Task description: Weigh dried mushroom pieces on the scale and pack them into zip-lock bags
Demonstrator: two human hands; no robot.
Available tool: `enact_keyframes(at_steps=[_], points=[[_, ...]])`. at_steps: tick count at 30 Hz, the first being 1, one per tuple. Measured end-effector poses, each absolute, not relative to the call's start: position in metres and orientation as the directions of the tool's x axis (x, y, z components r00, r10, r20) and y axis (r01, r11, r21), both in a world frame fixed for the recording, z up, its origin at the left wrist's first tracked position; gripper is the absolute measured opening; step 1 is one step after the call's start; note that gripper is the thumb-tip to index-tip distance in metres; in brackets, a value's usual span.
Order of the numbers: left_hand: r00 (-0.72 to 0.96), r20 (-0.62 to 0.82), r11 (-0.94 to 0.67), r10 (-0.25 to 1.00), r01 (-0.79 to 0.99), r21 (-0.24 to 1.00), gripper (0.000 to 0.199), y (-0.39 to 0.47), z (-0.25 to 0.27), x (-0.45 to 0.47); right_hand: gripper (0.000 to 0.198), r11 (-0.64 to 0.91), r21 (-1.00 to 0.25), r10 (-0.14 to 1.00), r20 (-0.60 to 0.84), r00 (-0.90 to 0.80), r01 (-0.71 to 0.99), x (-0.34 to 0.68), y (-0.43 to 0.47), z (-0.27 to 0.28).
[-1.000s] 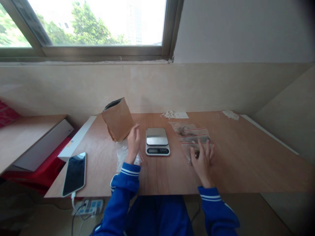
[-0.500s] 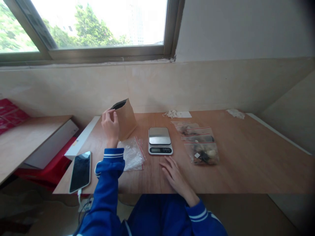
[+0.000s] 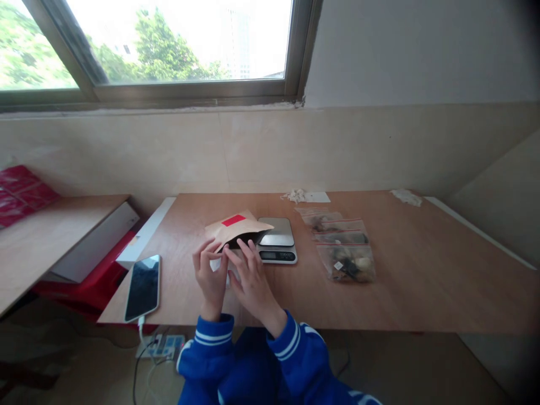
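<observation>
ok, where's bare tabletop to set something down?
Largest: wooden tabletop right of the ziplock bags. Smaller: between smartphone and left hand; in front of the digital scale, between right hand and ziplock bags. Crowded: left of centre, where hands, kraft paper bag and scale bunch.

bag (image 3: 243, 228): matt paper | scale plate (image 3: 280, 231): shiny metal | table (image 3: 422, 264): wood
</observation>
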State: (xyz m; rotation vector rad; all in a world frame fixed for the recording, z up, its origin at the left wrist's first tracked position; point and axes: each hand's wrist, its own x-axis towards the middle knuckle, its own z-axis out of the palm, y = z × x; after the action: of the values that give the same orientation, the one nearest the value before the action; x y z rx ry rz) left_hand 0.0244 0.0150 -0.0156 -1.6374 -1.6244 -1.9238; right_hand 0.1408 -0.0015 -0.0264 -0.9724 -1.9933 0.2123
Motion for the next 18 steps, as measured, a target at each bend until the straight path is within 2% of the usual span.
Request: enact_keyframes(at_steps=[4,9,11,14,18], points=[[-0.380,0.693,-0.385,0.613,0.622,0.682,0.014,0.008,-0.015,0.025,0.050,0.661,-0.526,0.707,0.676,-0.208,0.535,0.124,0.011,-0.043],[-0.365,0.566,-0.280,0.739,0.598,0.751,0.018,0.004,-0.024,0.024,0.025,0.593,-0.653,0.746,0.666,-0.015,0.472,0.129,0.017,-0.067],[-0.403,0.551,-0.242,0.731,0.601,0.762,0.021,0.002,-0.033,0.021,0.023,0.559,-0.693,0.792,0.609,-0.046,0.455,0.135,0.012,-0.069],[-0.459,0.559,-0.241,0.691,0.583,0.776,0.020,0.000,-0.046,0.017,0.035,0.500,-0.754,0.863,0.472,-0.179,0.425,0.144,0.004,-0.066],[-0.449,0.558,-0.283,0.698,0.543,0.790,0.020,-0.007,-0.055,0.021,0.044,0.398,-0.750,0.917,0.342,-0.205,0.528,0.145,0.014,-0.062]])
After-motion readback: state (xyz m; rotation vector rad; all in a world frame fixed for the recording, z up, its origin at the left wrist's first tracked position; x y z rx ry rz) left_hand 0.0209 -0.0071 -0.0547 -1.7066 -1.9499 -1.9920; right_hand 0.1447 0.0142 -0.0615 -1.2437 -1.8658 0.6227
